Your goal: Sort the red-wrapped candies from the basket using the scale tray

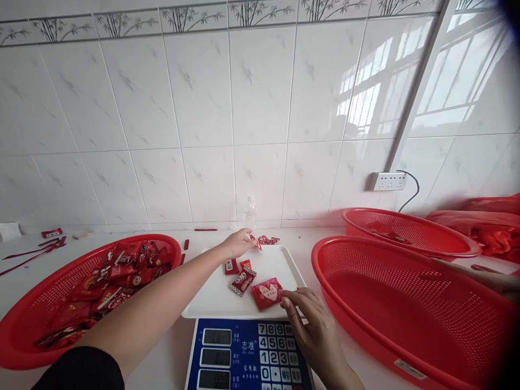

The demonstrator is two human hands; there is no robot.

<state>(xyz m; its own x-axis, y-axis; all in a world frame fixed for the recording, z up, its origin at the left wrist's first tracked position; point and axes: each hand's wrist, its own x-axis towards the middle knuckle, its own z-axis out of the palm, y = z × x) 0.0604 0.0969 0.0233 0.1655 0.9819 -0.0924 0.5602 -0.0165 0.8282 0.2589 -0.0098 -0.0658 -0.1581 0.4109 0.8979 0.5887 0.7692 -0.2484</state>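
My left hand [239, 244] reaches across the white scale tray [203, 292] to its far edge. Its fingertips are closed on a small red-and-white wrapped candy [256, 243]; another patterned wrapped candy [268, 240] lies just right of it. At the near right of the tray, my right hand [306, 317] pinches the edge of a red packet with a pale heart [266, 293], which lies on the tray. Beside that packet are a dark red candy with a checked border [242, 281], a small red candy [231, 266] and an orange-red one [245, 264].
The blue scale panel [247, 355] stands in front of the tray. A red basket [24, 319] heaped with packets is left; two red baskets [390, 314] are right. Another person's hand [483, 279] shows at the right edge. A clear bottle [250, 212] stands by the wall.
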